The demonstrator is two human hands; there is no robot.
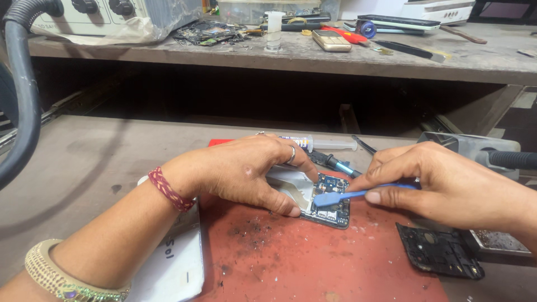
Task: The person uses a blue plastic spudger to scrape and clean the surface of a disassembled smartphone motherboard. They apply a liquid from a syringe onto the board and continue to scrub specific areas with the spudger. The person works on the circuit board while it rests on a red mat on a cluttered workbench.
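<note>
An opened phone [327,201] with its circuit board bare lies on a red mat [313,257]. My left hand [246,170] presses down on the phone's left part, thumb at its near edge, a ring on one finger. My right hand [442,184] pinches a blue plastic pry tool [341,196], whose flat tip rests on the board.
A black phone cover [439,251] lies at the right on the mat. Behind the phone are a syringe tube [321,144] and a screwdriver [335,164]. A white sheet [173,263] sits at the left. The upper shelf [335,56] carries phones, tools and a white bottle [274,31].
</note>
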